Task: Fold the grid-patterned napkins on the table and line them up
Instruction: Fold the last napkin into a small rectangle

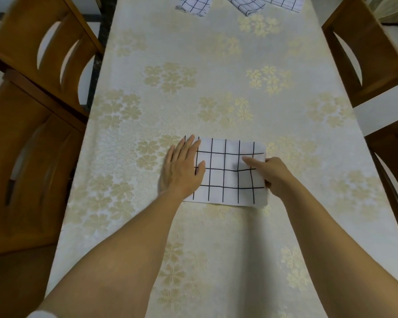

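— Where is the napkin (228, 173)?
— Flat on the flowered tablecloth (216, 76), mid-table, between both hands.
— How do the hands lie?
— The left hand (182, 171) presses its left edge, fingers straight. The right hand (274, 174) is at the right edge, forefinger stretched onto the cloth, the rest curled; I can't tell if it pinches.
— Any others?
— More grid napkins (244, 4) at the far end

The napkin (225, 177) is thin matt cloth, lightly rippled; the tablecloth (216, 53) looks crinkled, textured fabric with faintly shiny flowers; the chairs (55, 191) are smooth, varnished wood
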{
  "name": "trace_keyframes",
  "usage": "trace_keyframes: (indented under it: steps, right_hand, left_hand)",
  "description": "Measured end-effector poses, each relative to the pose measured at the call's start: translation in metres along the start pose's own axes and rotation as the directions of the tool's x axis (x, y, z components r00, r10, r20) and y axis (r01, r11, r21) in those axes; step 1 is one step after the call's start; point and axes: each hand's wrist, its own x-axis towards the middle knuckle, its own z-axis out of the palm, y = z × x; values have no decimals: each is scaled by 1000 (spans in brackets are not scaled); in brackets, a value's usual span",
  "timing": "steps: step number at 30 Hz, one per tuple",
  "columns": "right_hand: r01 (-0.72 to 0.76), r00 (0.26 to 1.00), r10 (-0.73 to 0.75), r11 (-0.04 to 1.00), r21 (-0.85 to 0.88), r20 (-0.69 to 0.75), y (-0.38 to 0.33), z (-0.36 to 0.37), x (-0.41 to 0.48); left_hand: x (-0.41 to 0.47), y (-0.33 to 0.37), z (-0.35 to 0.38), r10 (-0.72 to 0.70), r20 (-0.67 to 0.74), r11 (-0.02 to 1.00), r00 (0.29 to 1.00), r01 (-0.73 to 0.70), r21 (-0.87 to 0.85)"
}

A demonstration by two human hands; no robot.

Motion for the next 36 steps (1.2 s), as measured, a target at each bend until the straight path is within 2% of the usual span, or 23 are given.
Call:
trace_keyframes:
  steps: [2, 7, 9, 11, 13, 14, 22, 26, 30, 33, 36]
  right_hand:
    - [25, 998, -24, 1000, -11, 61, 0, -1, -7]
    - [218, 975, -220, 971, -103, -10, -5, 5, -24]
    - [285, 958, -288, 950, -127, -7, -10, 12, -31]
    - [320, 946, -324, 940, -121, -16, -16, 17, -33]
    - [332, 942, -335, 938, -97, -17, -22, 20, -34]
    - [334, 941, -337, 938, -87, -20, -24, 20, -34]
    - [409, 912, -410, 911, -49, -14, -28, 32, -34]
    - [445, 896, -444, 891, -88, 22, -31, 48, -32]
    - [534, 844, -528, 818, -215, 88, -35, 75, -36]
    - [599, 801, -566, 752, -275, 195, -33, 98, -45]
    - [595, 803, -555, 756, -271, 215, -24, 105, -50]
  left_hand:
    - [0, 1, -1, 0, 2, 1000, 1000, 0, 9]
    - [-2, 2, -4, 23, 34, 998, 999, -25, 51]
    - [-3, 5, -6, 105, 42, 981, 994, -111, 158]
    - [-5, 8, -7, 256, 71, 937, 964, -265, 229]
    - [-4, 9, -8, 379, 99, 902, 920, -391, 183]
    - [-4, 9, -8, 396, 107, 903, 912, -408, 135]
    - [-2, 5, -4, 384, 67, 919, 921, -388, 61]
    - [-2, 3, -5, 327, 32, 944, 944, -326, -54]
    - [-2, 5, -14, 175, 45, 944, 984, -155, -291]
    - [-3, 4, -19, -55, 75, 817, 996, 88, -570]
    - [-2, 2, -21, -131, -1, 736, 991, 97, -670]
